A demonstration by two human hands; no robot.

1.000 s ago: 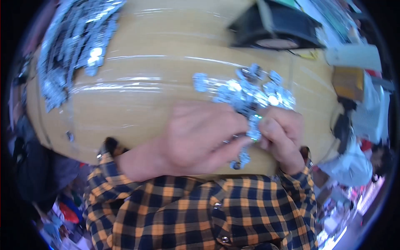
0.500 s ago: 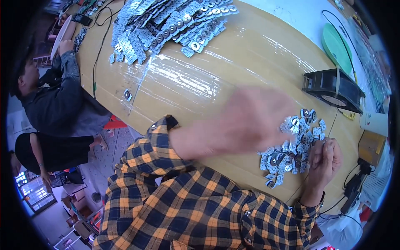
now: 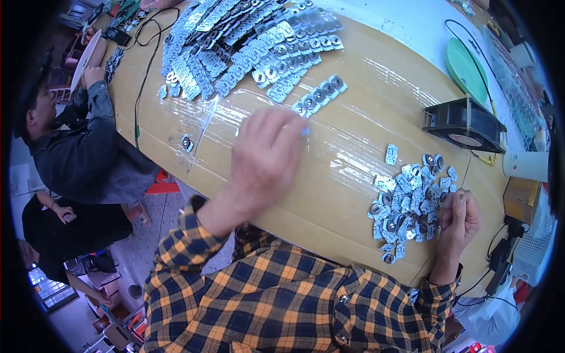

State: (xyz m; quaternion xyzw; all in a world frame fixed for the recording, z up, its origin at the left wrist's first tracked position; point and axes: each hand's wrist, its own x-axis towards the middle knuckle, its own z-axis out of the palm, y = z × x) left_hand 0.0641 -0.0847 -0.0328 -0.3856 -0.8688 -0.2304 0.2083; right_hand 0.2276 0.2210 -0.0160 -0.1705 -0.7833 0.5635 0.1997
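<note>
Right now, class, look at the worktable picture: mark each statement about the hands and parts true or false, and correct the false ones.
1. The left hand reaches toward the strips of silver parts. True.
2. The right hand rests at the edge of the small pile of loose parts. True.
3. The black box fan sits on the floor. False: it stands on the table, beyond the small pile.
4. The person's sleeves are plain white. False: the sleeve is checked orange and dark blue.
5. The green plate lies beyond the fan. True.
</note>
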